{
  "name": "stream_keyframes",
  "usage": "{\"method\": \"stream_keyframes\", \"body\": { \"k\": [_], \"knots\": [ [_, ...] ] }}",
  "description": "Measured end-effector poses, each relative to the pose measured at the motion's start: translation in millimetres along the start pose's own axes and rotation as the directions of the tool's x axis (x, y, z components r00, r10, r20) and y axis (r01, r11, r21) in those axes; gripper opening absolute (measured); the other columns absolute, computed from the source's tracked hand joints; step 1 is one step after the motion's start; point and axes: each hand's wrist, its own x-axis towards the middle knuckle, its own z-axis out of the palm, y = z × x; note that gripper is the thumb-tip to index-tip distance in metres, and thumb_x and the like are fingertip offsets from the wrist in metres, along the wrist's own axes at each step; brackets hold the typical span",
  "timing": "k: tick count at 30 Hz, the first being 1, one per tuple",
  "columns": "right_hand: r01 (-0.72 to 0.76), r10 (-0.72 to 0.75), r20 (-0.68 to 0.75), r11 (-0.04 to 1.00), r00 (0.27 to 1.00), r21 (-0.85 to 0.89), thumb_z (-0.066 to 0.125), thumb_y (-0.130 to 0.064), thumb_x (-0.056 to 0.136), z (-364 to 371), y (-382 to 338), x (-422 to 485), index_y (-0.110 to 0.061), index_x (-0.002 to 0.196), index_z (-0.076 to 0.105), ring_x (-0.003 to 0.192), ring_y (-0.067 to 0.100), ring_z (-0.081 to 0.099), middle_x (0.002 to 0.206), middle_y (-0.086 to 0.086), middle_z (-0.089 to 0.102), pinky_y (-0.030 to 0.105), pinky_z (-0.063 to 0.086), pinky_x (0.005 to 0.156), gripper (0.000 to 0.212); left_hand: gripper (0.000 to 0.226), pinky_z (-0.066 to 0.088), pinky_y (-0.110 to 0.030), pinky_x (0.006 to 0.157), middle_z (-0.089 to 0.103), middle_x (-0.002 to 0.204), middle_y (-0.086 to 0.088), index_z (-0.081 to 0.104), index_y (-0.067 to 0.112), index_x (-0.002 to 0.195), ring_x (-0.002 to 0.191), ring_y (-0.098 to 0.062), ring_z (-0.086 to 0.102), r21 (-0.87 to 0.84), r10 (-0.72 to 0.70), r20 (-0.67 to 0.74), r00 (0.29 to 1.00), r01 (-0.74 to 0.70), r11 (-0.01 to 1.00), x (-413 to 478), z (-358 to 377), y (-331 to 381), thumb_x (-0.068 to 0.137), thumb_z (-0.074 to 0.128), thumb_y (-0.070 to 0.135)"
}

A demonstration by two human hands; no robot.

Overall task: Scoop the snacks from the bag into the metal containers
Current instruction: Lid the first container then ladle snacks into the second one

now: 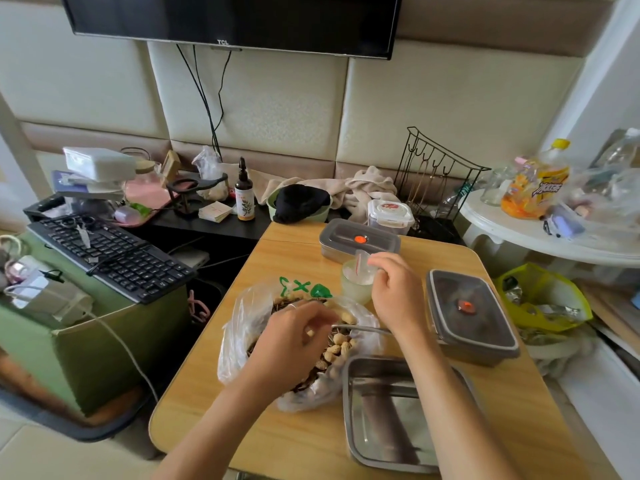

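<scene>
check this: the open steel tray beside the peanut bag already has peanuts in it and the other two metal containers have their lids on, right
Not quite. The head view shows the open rectangular steel tray empty; the peanuts sit in the clear plastic bag. The far lidded metal container and the right lidded metal container do have their lids on.
</scene>
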Motion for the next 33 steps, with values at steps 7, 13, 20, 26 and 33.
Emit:
{"method": "stream_keyframes", "body": {
  "k": [7, 13, 20, 26, 33],
  "knots": [
    [-0.084, 0.004, 0.184, 0.901, 0.983, 0.425, 0.058, -0.008, 0.101, -17.2, -46.4, -40.6, -0.019, 0.101, 0.081, 0.096, 0.003, 0.069, 0.1, -0.014, 0.076, 0.018, 0.055, 0.082, 0.025, 0.04, 0.055, -0.016, 0.082, 0.067, 0.114, 0.017, 0.058, 0.025, 0.135, 0.102, 0.006, 0.064, -0.359, -0.357, -0.093, 0.929, 0.303, 0.883, 4.0, -2.4, 4.7, 0.1, 0.06, 0.044],
    [-0.236, 0.059, 0.345, 0.834, 0.937, 0.499, 0.06, -0.009, 0.1, -15.5, -50.7, -58.4, -0.022, 0.095, 0.082, 0.093, 0.004, 0.07, 0.096, -0.009, 0.078, 0.02, 0.054, 0.083, 0.026, 0.025, 0.051, -0.033, 0.073, 0.073, 0.078, 0.006, 0.078, 0.023, 0.098, 0.071, -0.01, 0.065, -0.52, -0.434, 0.06, 0.899, 0.399, 0.755, 3.3, -14.8, 10.4, 0.104, 0.058, 0.037],
    [0.086, -0.128, 0.168, 0.968, 0.977, 0.237, 0.068, -0.013, 0.096, 0.7, -56.6, -75.3, -0.022, 0.095, 0.071, 0.088, 0.004, 0.06, 0.098, -0.008, 0.061, 0.011, 0.047, 0.072, 0.009, 0.007, 0.063, -0.031, 0.065, 0.077, 0.086, -0.019, 0.075, 0.002, 0.095, 0.073, -0.027, 0.076, -0.648, -0.559, 0.023, 0.829, 0.438, 0.623, -2.0, -17.9, 9.0, 0.091, 0.075, 0.008],
    [-0.015, -0.075, 0.338, 0.967, 0.938, 0.256, 0.073, -0.042, 0.093, 10.7, -58.0, -83.9, -0.024, 0.101, 0.061, 0.085, 0.005, 0.062, 0.095, -0.011, 0.064, 0.02, 0.052, 0.07, 0.022, 0.024, 0.064, -0.029, 0.067, 0.077, 0.083, -0.02, 0.072, -0.004, 0.096, 0.071, -0.027, 0.075, -0.703, -0.591, 0.067, 0.804, 0.459, 0.543, 0.6, -17.4, 6.9, 0.092, 0.076, 0.019],
    [-0.195, 0.114, 0.278, 0.939, 0.954, 0.283, 0.067, -0.027, 0.098, 6.6, -49.2, -72.1, -0.024, 0.083, 0.073, 0.078, 0.002, 0.065, 0.077, -0.013, 0.071, 0.012, 0.046, 0.065, 0.017, 0.016, 0.065, -0.038, 0.067, 0.076, 0.078, -0.013, 0.074, 0.006, 0.093, 0.067, -0.026, 0.073, -0.604, -0.613, -0.002, 0.79, 0.488, 0.63, 1.9, -21.0, -4.8, 0.097, 0.07, 0.02]
  ]
}}
